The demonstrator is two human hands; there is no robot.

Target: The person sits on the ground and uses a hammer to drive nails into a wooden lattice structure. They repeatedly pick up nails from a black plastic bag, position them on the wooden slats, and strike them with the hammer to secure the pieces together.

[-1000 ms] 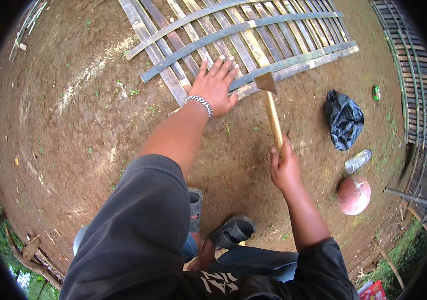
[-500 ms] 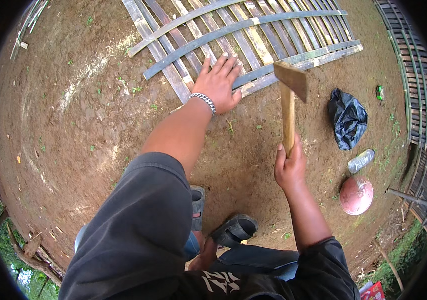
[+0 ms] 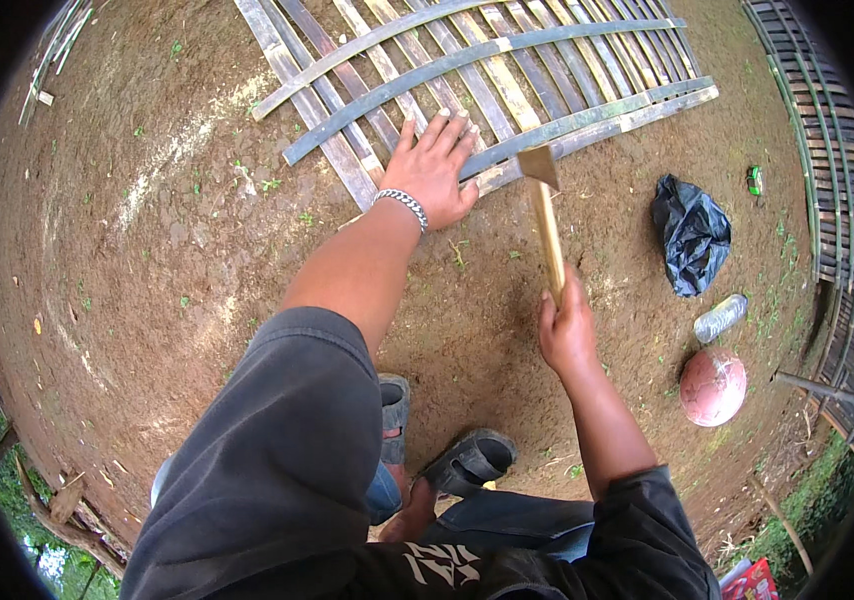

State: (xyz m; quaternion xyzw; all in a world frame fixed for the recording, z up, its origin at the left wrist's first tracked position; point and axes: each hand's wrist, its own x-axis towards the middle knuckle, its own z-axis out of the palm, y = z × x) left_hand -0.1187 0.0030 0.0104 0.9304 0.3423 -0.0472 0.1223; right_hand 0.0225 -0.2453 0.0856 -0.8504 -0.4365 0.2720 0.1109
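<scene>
A slatted bamboo panel (image 3: 507,88) lies on the ground at the top, its long crosswise strips laid over several narrow slats. My left hand (image 3: 432,172), with a chain bracelet at the wrist, presses flat on the panel's near left corner, fingers spread. My right hand (image 3: 567,325) is closed round the lower end of the wooden handle of a hatchet (image 3: 549,235). The hatchet's metal head is raised just to the right of my left hand and overlaps the panel's near edge in the view. Whether the head touches the panel I cannot tell.
Right of my hands lie a black plastic bag (image 3: 692,235), a clear plastic bottle (image 3: 720,318), a worn pink ball (image 3: 713,387) and a small green object (image 3: 755,180). A slatted fence (image 3: 837,150) runs along the right. My sandals (image 3: 469,462) stand on bare soil.
My right hand has moved slightly left and up, and the hatchet head has swung left toward the panel's near edge. My left hand stays in its place on the panel.
</scene>
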